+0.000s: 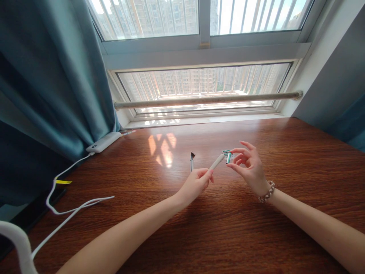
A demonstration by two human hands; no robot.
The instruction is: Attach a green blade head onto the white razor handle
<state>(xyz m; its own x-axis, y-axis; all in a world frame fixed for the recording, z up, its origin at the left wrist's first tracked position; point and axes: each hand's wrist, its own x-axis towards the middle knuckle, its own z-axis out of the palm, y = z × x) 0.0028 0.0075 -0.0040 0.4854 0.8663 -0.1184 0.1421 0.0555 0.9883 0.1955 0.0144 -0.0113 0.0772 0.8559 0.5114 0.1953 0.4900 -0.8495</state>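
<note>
My left hand (196,182) is closed round a white razor handle (217,161) that points up and to the right. My right hand (248,164) pinches a small green and silver razor cartridge (228,157) between thumb and forefinger, right at the tip of the handle; its other fingers are spread. A second cartridge-like piece (226,151) shows just behind it. A beaded bracelet (267,192) is on my right wrist. A small metal tool with a dark tip (192,161) lies on the wooden table (228,228) just left of the handle.
A white power bank (104,142) lies at the table's back left with a white cable (74,205) trailing toward me. A teal curtain (48,76) hangs on the left. The window (199,83) and a rail (205,99) run along the table's far edge.
</note>
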